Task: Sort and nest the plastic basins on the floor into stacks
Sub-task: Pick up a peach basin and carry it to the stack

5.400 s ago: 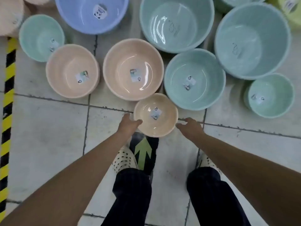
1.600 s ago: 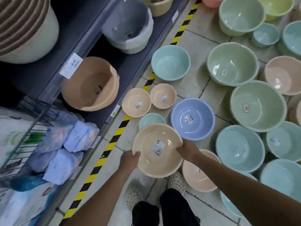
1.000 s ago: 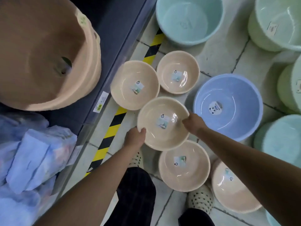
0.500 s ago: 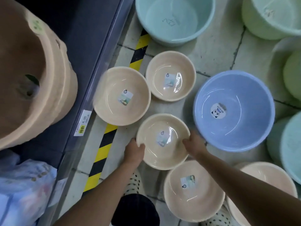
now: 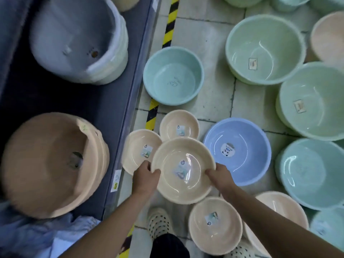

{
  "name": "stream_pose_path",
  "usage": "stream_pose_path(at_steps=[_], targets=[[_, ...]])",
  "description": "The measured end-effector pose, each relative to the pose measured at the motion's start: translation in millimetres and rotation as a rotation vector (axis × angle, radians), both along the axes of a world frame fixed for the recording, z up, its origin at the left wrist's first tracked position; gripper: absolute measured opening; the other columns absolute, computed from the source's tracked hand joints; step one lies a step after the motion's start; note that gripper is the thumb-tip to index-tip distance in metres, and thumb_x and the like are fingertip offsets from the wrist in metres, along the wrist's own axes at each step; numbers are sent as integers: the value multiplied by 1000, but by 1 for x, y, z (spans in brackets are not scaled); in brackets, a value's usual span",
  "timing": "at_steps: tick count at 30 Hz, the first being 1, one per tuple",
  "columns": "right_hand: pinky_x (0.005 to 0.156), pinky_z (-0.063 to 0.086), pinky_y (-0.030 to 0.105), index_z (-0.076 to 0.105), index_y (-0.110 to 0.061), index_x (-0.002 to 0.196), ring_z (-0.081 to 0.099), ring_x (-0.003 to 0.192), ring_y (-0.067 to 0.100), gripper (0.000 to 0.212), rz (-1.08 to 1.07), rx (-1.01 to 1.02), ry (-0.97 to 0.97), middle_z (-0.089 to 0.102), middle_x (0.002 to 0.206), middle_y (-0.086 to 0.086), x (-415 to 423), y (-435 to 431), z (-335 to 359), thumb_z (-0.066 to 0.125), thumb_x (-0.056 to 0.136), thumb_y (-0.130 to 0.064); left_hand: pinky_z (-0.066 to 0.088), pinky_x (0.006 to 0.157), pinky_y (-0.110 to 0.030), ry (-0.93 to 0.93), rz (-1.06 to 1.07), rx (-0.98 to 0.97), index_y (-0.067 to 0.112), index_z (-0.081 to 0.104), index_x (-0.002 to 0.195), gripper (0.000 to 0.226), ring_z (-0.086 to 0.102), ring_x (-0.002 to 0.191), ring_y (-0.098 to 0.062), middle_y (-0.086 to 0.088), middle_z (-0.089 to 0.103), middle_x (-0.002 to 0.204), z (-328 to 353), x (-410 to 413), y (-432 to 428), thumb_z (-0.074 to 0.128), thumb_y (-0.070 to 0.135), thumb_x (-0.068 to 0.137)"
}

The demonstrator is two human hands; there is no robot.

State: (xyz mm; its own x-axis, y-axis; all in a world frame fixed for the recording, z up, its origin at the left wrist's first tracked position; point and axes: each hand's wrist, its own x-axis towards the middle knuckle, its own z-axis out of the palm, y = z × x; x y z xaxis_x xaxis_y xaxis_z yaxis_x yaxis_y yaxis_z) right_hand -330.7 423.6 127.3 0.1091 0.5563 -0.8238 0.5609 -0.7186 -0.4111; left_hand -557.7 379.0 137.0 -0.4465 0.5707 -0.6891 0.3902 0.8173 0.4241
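While cream basin (image 5: 183,170) is aloft: left hand (image 5: 146,178), right hand (image 5: 218,176) grip opposite rims.
Reason, likely: level carry toward matching basin (image 5: 136,146).

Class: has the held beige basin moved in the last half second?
Yes. The held basin has lifted, now overlapping the left floor basin it sat clear of.
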Motion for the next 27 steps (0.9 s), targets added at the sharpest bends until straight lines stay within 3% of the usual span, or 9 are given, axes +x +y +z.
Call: stream_pose_path(at_steps=[3,7,10,13,18,23,27], targets=[[80,50,37,63,-11,88,64,92,33,13,-7,45,41,67,90,11,-9,27,31,52,88,-3,49,62,-31,50,-135,17,23,50,72,20,60,74,-24,2,62,75,34,-16,36,65,17,84],[82,55,42,64,-10,96,66,94,36,19,-117,73,79,70,94,14,-23,63,19,49,87,-4,57,79,-40,37,-236,33,25,61,94,8,65,88,-27,-1,69,94,23,-27,91,60,19,87],[83,56,43,64,-8,105,65,95,35,24,-222,43,79,69,98,14,-31,78,-24,49,87,-6,57,76,-38,61,-302,7,20,64,104,16,66,90,-30,-5,69,99,-17,-29,129,57,19,90],[79,52,36,63,-4,113,63,95,32,27,-279,8,75,67,102,13,-41,80,-75,51,90,-9,56,83,-40,57,-313,65,13,67,116,25,65,97,-32,-11,71,106,-66,-33,158,59,14,91],[86,50,37,56,-3,127,62,106,36,37,-314,18,24,66,114,18,-54,81,-144,50,93,-15,54,89,-42,62,-388,75,10,66,115,23,64,103,-32,-13,69,110,-134,-41,182,60,16,94],[81,45,34,52,-3,129,55,93,30,37,-332,4,-25,59,107,13,-52,78,-186,49,94,-15,48,87,-34,70,-437,58,10,61,127,31,61,110,-32,-12,67,119,-184,-34,179,57,20,97],[78,51,35,58,-3,130,60,92,30,38,-433,-5,39,62,102,10,-48,77,-202,52,94,-13,43,82,-31,54,-367,80,13,56,127,29,59,103,-29,-11,65,116,-201,-21,180,54,17,99]])
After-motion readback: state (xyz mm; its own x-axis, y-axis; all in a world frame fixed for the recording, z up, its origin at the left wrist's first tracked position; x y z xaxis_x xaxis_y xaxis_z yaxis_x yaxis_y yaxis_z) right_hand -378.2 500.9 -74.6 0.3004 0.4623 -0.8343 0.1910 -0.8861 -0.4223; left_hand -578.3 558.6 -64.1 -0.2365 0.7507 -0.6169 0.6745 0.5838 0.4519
